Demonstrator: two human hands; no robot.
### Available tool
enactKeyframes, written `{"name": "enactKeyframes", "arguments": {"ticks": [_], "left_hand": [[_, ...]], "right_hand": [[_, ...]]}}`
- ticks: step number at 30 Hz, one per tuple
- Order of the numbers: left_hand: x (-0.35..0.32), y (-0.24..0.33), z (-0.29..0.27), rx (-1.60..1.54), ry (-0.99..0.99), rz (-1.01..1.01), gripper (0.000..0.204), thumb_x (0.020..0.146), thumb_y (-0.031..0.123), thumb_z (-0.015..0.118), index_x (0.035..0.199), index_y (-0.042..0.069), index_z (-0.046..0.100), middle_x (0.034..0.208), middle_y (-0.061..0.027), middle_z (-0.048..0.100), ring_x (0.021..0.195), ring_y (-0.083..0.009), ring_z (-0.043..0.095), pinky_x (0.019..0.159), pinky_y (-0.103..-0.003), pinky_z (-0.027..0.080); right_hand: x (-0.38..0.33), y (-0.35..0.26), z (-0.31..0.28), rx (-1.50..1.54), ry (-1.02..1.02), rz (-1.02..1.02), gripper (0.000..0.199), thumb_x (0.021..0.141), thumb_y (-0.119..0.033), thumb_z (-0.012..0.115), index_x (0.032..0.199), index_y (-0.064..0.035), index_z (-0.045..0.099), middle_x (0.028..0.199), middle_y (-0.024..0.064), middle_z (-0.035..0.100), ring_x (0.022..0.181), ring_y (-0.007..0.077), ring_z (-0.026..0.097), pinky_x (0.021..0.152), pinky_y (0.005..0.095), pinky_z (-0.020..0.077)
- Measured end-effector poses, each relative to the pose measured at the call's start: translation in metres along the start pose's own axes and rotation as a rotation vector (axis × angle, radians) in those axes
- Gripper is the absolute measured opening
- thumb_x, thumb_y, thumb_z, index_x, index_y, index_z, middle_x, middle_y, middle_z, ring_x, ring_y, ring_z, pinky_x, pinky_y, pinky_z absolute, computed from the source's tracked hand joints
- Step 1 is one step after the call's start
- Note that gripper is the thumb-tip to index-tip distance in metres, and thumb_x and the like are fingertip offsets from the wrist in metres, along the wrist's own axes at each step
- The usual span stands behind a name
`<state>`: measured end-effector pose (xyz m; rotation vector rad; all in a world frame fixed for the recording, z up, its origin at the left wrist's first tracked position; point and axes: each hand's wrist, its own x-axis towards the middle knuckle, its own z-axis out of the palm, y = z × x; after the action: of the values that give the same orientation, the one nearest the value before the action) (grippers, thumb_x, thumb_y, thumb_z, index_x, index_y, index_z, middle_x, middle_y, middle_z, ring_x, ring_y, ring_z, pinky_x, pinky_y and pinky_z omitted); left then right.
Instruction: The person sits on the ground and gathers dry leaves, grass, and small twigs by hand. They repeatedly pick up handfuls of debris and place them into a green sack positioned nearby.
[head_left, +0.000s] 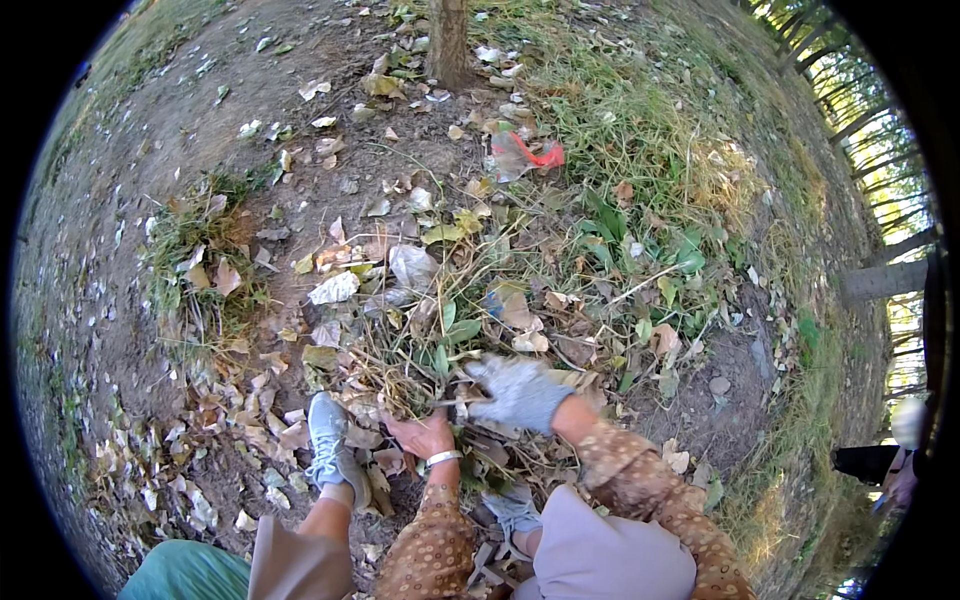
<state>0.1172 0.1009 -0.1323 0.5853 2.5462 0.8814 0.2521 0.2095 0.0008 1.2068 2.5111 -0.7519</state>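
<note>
Two hands work close together over the littered ground: the bare left hand [422, 434], a single white band [445, 457] on its wrist, and the right hand [525, 393] in one pale grey knitted glove. The left hand touches the lower side of one tangled clump of tan, dry stems and grass [402, 378], which lies directly in front of it; the stems cover its fingertips, so I cannot tell whether it is closed on them. The right hand, blurred, is just beside the clump's right side, its fingers pointing leftward; whether it is open or gripping something I cannot tell. Two brown sleeves with pale dots [430, 545] cover the forearms. Two light grey laced shoes [330, 445] stand on the soil, one on each side of the left forearm. Beyond the clump lie one crumpled whitish leaf-like piece [412, 266] and, farther off, one clear-and-red thin scrap [525, 156]. Dry leaves, too many to count, surround everything; one brown tree trunk [448, 45] rises at the top.
</note>
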Motion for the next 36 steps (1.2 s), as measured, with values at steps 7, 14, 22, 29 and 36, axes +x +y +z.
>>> {"name": "enactKeyframes", "arguments": {"ticks": [7, 14, 22, 29, 36], "left_hand": [[0.002, -0.002, -0.009, -0.031, 0.032, -0.083, 0.096, 0.057, 0.018, 0.08, 0.136, -0.005, 0.031, 0.129, -0.024, 0.043, 0.12, -0.0391, 0.041, 0.106, -0.043, 0.029], [-0.004, 0.004, -0.008, -0.081, 0.002, -0.015, 0.094, 0.057, 0.02, 0.076, 0.134, -0.01, 0.03, 0.127, -0.0274, 0.042, 0.12, -0.0428, 0.039, 0.106, -0.047, 0.028], [-0.003, 0.005, -0.011, -0.124, -0.013, -0.081, 0.09, 0.059, 0.019, 0.074, 0.134, -0.008, 0.033, 0.127, -0.0269, 0.042, 0.119, -0.0429, 0.04, 0.105, -0.046, 0.029], [0.005, -0.007, -0.011, -0.089, 0.027, -0.043, 0.094, 0.056, 0.019, 0.081, 0.133, -0.007, 0.033, 0.126, -0.0262, 0.044, 0.118, -0.0401, 0.044, 0.105, -0.043, 0.033], [0.0, -0.022, 0.003, -0.104, 0.021, -0.015, 0.094, 0.056, 0.017, 0.078, 0.134, -0.009, 0.032, 0.131, -0.0266, 0.042, 0.123, -0.0394, 0.04, 0.108, -0.042, 0.03]], "right_hand": [[0.034, 0.048, -0.113, -0.295, 0.448, 0.072, 0.073, 0.08, -0.044, 0.06, 0.141, -0.0113, 0.036, 0.142, 0.0176, 0.039, 0.126, 0.0303, 0.043, 0.104, 0.0428, 0.0331], [0.168, 0.07, -0.053, -0.911, 0.216, -0.151, 0.049, 0.093, -0.019, 0.036, 0.143, -0.0142, 0.034, 0.154, 0.0115, 0.018, 0.141, 0.0391, 0.015, 0.109, 0.064, 0.0052], [0.177, 0.063, -0.078, -0.729, 0.417, -0.245, 0.025, 0.085, -0.019, 0.048, 0.102, -0.0058, 0.061, 0.116, 0.0176, 0.059, 0.112, 0.0313, 0.054, 0.096, 0.0505, 0.0371], [0.107, -0.019, -0.09, -0.453, 0.255, 0.036, 0.026, 0.086, -0.019, 0.051, 0.105, -0.0018, 0.055, 0.082, 0.0103, 0.065, 0.069, 0.0263, 0.066, 0.055, 0.0385, 0.051], [0.052, -0.043, 0.051, 0.306, 0.319, -0.038, 0.081, 0.078, -0.042, 0.066, 0.137, 0.0027, 0.034, 0.13, 0.0235, 0.046, 0.12, 0.0336, 0.046, 0.102, 0.0401, 0.0348]]}}
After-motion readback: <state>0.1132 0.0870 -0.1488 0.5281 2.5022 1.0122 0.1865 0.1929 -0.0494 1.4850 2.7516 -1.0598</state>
